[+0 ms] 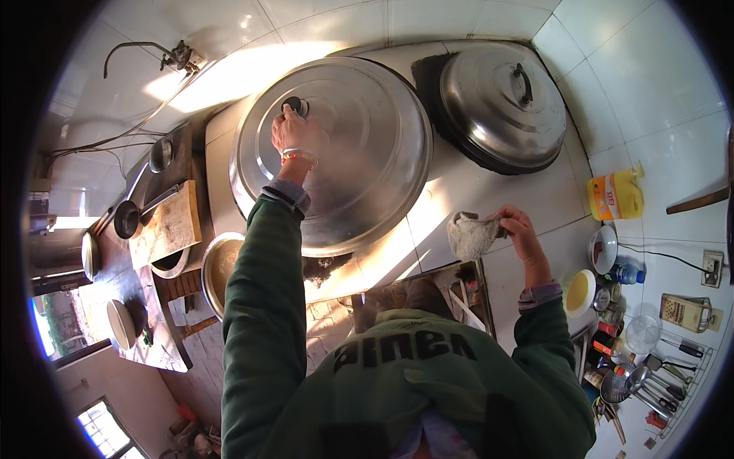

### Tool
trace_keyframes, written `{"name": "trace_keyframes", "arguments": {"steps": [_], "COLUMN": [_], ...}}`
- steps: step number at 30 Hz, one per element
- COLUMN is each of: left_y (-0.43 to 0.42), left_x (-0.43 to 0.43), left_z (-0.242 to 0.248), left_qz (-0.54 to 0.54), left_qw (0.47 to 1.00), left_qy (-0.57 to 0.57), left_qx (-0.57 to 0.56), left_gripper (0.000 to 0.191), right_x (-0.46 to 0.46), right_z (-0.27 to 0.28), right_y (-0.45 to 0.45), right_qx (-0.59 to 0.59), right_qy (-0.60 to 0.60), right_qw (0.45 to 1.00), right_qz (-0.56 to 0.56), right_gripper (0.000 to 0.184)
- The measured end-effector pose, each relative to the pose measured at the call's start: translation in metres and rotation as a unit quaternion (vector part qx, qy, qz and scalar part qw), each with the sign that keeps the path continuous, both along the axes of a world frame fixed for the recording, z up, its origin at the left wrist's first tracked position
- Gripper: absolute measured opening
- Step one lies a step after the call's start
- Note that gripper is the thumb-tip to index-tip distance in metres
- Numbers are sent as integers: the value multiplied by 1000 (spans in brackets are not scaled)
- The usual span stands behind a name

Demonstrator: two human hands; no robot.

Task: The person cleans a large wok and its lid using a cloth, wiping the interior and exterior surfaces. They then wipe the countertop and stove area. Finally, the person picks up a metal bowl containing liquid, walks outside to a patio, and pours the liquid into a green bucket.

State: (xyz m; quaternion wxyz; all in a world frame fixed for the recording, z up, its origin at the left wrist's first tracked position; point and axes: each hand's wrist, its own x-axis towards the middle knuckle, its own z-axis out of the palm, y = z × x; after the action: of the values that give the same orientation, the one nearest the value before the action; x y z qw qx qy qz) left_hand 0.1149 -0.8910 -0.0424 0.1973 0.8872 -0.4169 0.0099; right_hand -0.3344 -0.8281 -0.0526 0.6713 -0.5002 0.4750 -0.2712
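Observation:
My left hand (289, 131) grips the black knob (292, 104) of a very large round metal lid (361, 189), with the arm stretched across its left side. The lid covers the bigger pot place on the tiled stove (447, 198); faint haze shows over its middle. Off to the right of the lid, my right hand (516, 225) pinches the edge of a greyish rag (473, 236), which hangs bunched above the stove's front edge. Behind the rag, a smaller domed metal lid (487, 106) with a dark loop handle sits at the back right.
A metal basin (218, 267) stands left of my left forearm, near a wooden board (166, 224) and a dark ladle (127, 219). Along the right wall are a yellow oil jug (616, 198), bowls (580, 292), jars and hanging utensils (636, 378). A faucet (180, 57) juts from the back wall.

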Motion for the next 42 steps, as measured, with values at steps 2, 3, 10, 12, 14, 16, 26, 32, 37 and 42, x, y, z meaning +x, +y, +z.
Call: {"name": "trace_keyframes", "arguments": {"steps": [2,3,10,12,14,16,26,32,37,42], "left_y": [-7,-9,-12,-10,-9,-16,-22,-22,-18,-18], "left_x": [7,7,6,2,0,-11,9,9,-15,-20], "left_z": [-3,-2,-5,3,6,13,-14,-12,44,51], "left_qz": [-15,-17,-64,-62,-39,-22,-97,-73,-72,-69], "left_qw": [1000,1000,997,996,997,994,990,990,993,992], "left_qy": [-11,2,10,56,14,9,-38,-36,87,101], "left_qx": [-24,-25,-41,-14,-66,-107,-98,-113,-25,-17], "left_gripper": [58,57,55,57,57,55,49,44,48,50], "right_x": [-1,1,44,74,108,138,182,224,282,331], "right_z": [22,38,142,168,190,213,137,73,19,-4], "right_y": [-8,-13,-53,-75,-100,-117,-102,-105,-112,-157], "right_qx": [-14,-27,-181,-241,-289,-341,-435,-616,-660,-661], "right_qy": [-16,-30,-74,-63,-52,-89,199,212,219,245], "right_qw": [1000,999,978,958,934,912,785,720,666,675], "right_qz": [-1,-4,72,140,203,212,393,241,269,216], "right_gripper": [17,17,17,18,18,17,18,38,39,38]}}
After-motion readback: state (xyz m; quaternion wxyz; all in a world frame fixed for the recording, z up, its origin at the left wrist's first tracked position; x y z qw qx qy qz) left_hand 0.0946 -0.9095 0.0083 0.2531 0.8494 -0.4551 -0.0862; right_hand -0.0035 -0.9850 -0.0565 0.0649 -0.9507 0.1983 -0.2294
